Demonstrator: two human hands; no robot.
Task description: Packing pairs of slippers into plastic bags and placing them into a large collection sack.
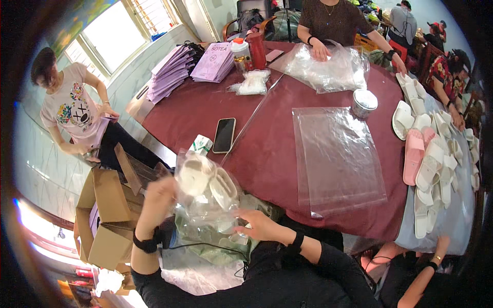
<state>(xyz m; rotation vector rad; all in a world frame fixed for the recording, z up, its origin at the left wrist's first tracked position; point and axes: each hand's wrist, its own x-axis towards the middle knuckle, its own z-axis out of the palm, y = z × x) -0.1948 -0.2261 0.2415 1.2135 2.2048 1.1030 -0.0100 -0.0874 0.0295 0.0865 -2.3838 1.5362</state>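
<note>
In front of me, at the near edge of the table, is a clear plastic bag [205,197] with a pair of white slippers [196,177] inside. My left hand [162,195], slightly blurred, is closed with curled fingers at the bag's left edge. Lower down, my right hand [259,226] pinches the bag's lower right edge between thumb and fingers. Beneath the bag lies greenish and clear plastic [192,236] across my lap, partly hidden.
A phone [224,135], a small box [201,145] and flat clear bags [339,159] lie on the dark red table [267,174]. Slippers [431,159] pile at right; purple packages [169,72] stack far left. An open carton [110,226] stands left. Several people are around.
</note>
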